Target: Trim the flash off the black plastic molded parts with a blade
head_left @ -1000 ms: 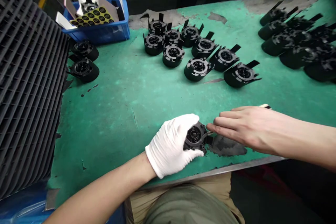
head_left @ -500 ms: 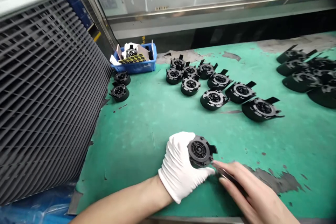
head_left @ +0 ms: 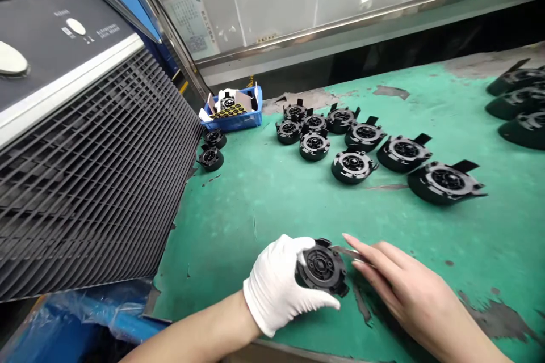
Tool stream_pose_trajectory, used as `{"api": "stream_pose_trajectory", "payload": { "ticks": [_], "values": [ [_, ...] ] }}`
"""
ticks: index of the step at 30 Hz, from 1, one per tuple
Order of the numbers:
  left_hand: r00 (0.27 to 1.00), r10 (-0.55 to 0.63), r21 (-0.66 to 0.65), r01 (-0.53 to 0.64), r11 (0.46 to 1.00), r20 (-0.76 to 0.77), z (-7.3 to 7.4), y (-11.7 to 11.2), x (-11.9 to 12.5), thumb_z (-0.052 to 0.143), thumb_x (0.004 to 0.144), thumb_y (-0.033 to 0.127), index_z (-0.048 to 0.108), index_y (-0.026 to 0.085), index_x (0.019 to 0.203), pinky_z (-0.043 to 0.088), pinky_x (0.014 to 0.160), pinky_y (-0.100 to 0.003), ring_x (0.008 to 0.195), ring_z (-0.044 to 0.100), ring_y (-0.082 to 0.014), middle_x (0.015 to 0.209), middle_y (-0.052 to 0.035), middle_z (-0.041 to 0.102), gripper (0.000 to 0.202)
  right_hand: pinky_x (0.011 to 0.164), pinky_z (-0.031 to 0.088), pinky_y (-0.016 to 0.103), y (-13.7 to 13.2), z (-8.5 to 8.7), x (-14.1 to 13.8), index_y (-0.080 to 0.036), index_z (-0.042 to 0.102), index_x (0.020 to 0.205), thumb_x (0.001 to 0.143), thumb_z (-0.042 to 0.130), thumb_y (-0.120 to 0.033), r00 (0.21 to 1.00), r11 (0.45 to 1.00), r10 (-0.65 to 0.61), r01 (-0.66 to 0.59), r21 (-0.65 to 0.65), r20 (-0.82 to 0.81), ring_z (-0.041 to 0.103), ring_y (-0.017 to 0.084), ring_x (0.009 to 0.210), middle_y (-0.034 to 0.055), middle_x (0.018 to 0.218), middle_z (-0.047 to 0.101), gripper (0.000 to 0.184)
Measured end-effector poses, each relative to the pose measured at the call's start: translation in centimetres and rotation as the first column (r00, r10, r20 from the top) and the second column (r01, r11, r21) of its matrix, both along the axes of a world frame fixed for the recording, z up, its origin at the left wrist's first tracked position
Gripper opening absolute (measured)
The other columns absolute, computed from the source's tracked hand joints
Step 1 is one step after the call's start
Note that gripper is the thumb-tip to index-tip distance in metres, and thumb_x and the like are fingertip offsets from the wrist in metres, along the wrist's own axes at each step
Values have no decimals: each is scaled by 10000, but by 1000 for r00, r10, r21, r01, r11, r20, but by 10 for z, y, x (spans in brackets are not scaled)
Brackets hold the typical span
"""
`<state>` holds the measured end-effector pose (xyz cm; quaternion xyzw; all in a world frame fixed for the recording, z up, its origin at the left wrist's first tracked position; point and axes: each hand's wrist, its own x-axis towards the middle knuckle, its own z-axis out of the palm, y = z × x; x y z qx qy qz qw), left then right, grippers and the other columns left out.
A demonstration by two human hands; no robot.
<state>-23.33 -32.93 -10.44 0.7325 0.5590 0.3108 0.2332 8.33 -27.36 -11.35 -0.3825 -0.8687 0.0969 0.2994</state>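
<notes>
My left hand (head_left: 279, 283), in a white glove, is closed round a round black plastic part (head_left: 321, 266) held at the near edge of the green table (head_left: 264, 204). My bare right hand (head_left: 400, 286) reaches in from the right with its fingers pressed together on a thin metal tool (head_left: 346, 250) whose tip meets the part's right side. A group of several similar black parts (head_left: 353, 165) lies on the table farther back.
A big black slatted grille (head_left: 85, 181) leans along the left. A blue bin (head_left: 233, 113) with a sticker sheet stands at the back, two black parts (head_left: 212, 149) beside it. More black parts (head_left: 522, 102) lie far right. A glass panel runs behind.
The view has tilted up and shifted. My right hand has moved from below the part to its right side, and the part has turned slightly in my left hand.
</notes>
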Motion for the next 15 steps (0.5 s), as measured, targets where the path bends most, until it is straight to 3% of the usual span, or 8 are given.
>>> {"api": "stream_pose_trajectory", "payload": {
  "ticks": [4, 6, 8, 11, 13, 15],
  "values": [
    [1000, -3, 127, 1, 992, 15, -14, -2, -16, 1265, 646, 863, 774, 213, 1710, 822, 881, -440, 846, 850, -258, 1082, -37, 869, 1340, 795, 675, 344, 5, -3, 31, -326, 763, 1772, 1319, 615, -407, 999, 999, -32, 32, -32, 15, 890, 247, 903, 62, 1163, 889, 484],
    [1000, -25, 167, 24, 986, 6, -16, 3, -25, 1241, 657, 902, 741, 206, 1748, 817, 843, -435, 855, 839, -255, 1122, -57, 860, 1388, 788, 687, 322, 8, 1, 41, -333, 732, 1807, 1311, 604, -399, 998, 999, 1, 2, -42, 66, 903, 242, 905, 53, 1154, 894, 517],
    [996, -73, 199, 80, 977, -44, -15, 15, -31, 1219, 627, 962, 748, 209, 1745, 839, 936, -519, 1024, 884, -335, 1231, -121, 868, 1428, 745, 678, 275, 11, 6, 42, -314, 737, 1786, 1316, 588, -371, 989, 996, 92, -92, -1, 120, 900, 208, 863, 38, 1127, 892, 496],
    [981, -174, 123, 184, 975, -86, -13, 41, -31, 1175, 519, 1068, 764, 205, 1747, 786, 1240, -717, 1420, 866, -517, 1501, -248, 858, 1556, 635, 617, 254, 15, 14, 34, -253, 777, 1690, 1329, 560, -328, 966, 973, 166, -194, 129, 201, 853, 164, 739, 20, 1051, 863, 429],
    [958, -282, 35, 284, 958, -50, -12, 57, -25, 1155, 548, 1083, 778, 187, 1737, 722, 1353, -752, 1511, 847, -557, 1580, -280, 862, 1536, 562, 555, 269, 16, 16, 30, -220, 778, 1678, 1322, 576, -316, 954, 961, 161, -210, 181, 251, 789, 150, 650, 3, 973, 809, 420],
    [932, -363, -13, 363, 932, 4, -13, 67, -19, 1154, 612, 1059, 787, 166, 1720, 712, 1377, -732, 1506, 871, -549, 1583, -290, 882, 1470, 527, 509, 269, 15, 15, 31, -204, 747, 1731, 1297, 606, -289, 939, 957, 170, -229, 176, 298, 748, 147, 622, -1, 944, 770, 464]
  ]
}}
